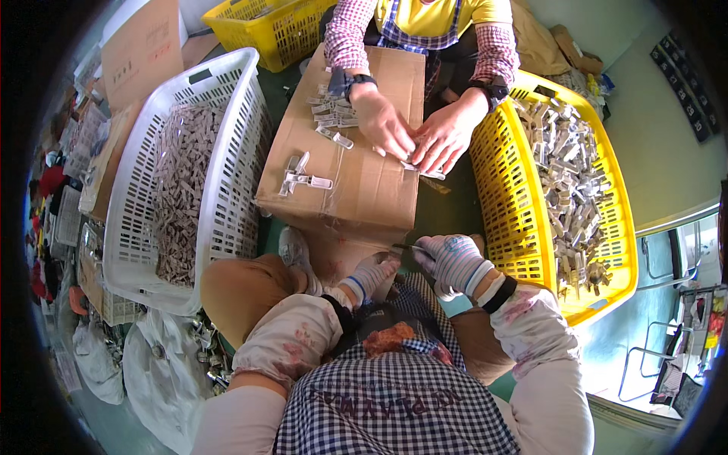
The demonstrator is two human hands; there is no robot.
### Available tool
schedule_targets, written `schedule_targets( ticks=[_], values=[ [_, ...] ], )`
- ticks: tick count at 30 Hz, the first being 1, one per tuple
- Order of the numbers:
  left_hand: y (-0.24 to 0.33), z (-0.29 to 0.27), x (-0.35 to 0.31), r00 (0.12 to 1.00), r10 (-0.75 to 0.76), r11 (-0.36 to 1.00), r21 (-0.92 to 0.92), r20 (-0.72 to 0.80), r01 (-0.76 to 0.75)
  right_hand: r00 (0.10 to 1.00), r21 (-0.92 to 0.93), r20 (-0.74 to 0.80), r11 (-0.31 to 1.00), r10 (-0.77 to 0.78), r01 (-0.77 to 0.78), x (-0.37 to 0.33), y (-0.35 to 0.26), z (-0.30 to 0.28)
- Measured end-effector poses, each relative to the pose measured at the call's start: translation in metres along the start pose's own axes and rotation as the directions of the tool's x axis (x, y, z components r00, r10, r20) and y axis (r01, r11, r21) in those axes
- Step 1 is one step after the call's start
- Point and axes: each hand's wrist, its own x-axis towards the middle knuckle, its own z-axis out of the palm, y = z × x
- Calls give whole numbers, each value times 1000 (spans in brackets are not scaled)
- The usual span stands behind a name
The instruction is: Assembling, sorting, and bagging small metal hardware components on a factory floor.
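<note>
My left hand [370,276], in a striped glove, is closed in front of my lap just below the box's near edge. What its fingers hold, if anything, cannot be made out. To its right my right hand [455,262], also gloved, is closed on a thin dark piece [409,246] whose tip points toward the left hand. The piece is too small to name. Ahead stands a cardboard box [364,174] with white plastic clips [334,138] scattered on its top. A few other clips [303,180] lie together near its left corner.
Across the box a co-worker's hands [413,136] handle a clip at its right edge. A white basket [239,182] of small pale parts stands left. On the right, a yellow basket [506,205] holds metal-looking pieces. Another yellow basket [262,30] is at the back.
</note>
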Motion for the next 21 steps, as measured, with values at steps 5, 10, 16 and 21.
schedule_targets(
  ticks=[5,10,16,21],
  values=[
    [22,7,-26,1000,16,809,587,10,-19,997,56,-38,996,-73,75,2,11,2],
    [-4,-10,-20,992,-6,846,529,127,-63,995,68,25,993,-99,97,3,5,-2],
    [-1,1,-23,987,-120,938,339,103,79,995,38,4,995,-95,95,-4,7,1],
    [8,0,-28,998,-22,977,214,53,10,997,-51,62,997,-51,54,-7,-10,-1]
  ],
)
